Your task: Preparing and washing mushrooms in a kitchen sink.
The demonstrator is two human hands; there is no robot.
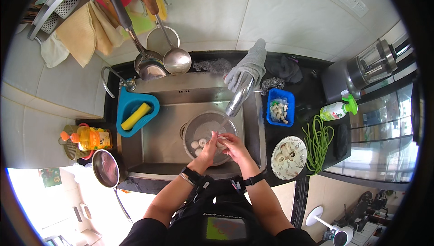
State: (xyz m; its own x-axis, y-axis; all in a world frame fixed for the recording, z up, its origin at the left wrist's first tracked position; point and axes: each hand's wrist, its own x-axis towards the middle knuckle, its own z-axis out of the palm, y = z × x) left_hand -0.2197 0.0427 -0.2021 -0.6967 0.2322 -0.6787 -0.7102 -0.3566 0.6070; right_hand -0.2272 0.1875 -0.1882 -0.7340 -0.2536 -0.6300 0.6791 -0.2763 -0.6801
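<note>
My left hand (210,148) and my right hand (234,147) meet over a round metal basin (192,124) in the sink. Between their fingertips is a pale mushroom (222,141), partly covered by the fingers. Water falls from the chrome faucet (234,106) just above my hands into the basin. Several white button mushrooms (195,144) sit in the basin, left of my left hand. A patterned plate (277,169) to the right bears more mushrooms (288,152). Behind it, a blue plastic basket (292,105) holds small pale pieces (280,110), perhaps mushroom stems, beside a crumpled clear bag.
A teal corner strainer (123,110) with a yellow sponge (136,116) occupies the sink's left corner. Ladles (177,60) hang low behind. Left are a soap bottle (93,138) and saucepan (105,168). Right are long green beans (318,144), a spray bottle (334,111) and a blender (359,71).
</note>
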